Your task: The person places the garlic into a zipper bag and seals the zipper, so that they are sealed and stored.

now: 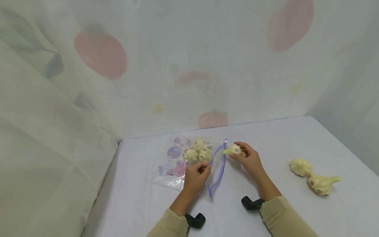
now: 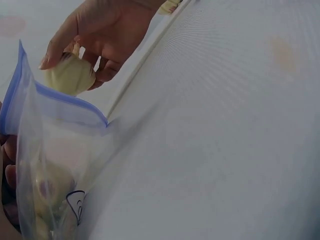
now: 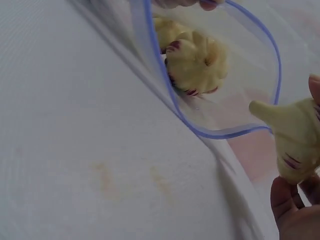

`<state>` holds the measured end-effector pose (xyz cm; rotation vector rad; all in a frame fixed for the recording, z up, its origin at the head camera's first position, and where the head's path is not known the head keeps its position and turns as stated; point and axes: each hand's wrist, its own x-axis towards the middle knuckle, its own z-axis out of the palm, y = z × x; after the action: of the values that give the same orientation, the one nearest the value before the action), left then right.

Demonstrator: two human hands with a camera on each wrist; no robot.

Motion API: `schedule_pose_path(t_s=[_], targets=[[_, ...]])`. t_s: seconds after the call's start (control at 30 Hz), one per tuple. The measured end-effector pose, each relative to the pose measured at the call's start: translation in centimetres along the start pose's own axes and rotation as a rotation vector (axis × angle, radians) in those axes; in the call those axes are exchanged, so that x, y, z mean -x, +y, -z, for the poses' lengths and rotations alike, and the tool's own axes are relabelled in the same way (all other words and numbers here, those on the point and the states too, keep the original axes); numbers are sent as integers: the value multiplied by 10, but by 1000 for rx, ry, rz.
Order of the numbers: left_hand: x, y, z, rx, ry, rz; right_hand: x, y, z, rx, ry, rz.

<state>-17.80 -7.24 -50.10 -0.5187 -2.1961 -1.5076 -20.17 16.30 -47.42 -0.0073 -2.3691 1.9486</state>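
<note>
My right hand (image 1: 251,160) pinches a garlic bulb (image 1: 235,149) between thumb and fingers, just outside the mouth of a clear bag (image 1: 177,183). The stem points left toward the opening; I cannot tell whether its tip touches the purple-blue zip edge (image 1: 221,172). With the fingers of my left hand (image 1: 196,179) curled, I pinch the bag by one lip of its mouth, and the opening gapes to the right. Inside the bag sit three bulbs (image 1: 190,156), clustered close together, and coloured pictures show across the plastic. The bag lies on the white table (image 1: 133,204). Well off to my right rest two more bulbs, a rounder one (image 1: 300,167) and, just beside it, one with a long stem (image 1: 322,184). My tan sleeves (image 1: 281,215) reach in from the near edge. Behind the table hangs a pale cloth (image 1: 148,82) with faded red prints.
</note>
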Motion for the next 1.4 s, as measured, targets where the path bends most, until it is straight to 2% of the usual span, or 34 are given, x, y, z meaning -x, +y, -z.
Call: schedule_pose_path(t_s=[0.07,0.23,0.4,0.6,0.8,1.17,1.33,1.4], targets=[[-1,1,1,3,3,-3,0,2,-2,25,-28,56],[-2,2,0,10,11,7,0,4,-4,62,-50,115],[-1,1,-2,21,20,15,1,7,-4,82,-51,114],[-2,1,0,7,-3,15,1,7,-5,39,-86,80],[-2,1,1,-23,-8,5,1,8,-5,29,-126,99],[-1,1,1,4,-4,11,3,12,-9,96,-179,170],[-1,4,0,-3,-40,3,5,12,-16,159,-180,221],[-2,5,0,-11,-59,-6,5,12,-19,188,-173,212]])
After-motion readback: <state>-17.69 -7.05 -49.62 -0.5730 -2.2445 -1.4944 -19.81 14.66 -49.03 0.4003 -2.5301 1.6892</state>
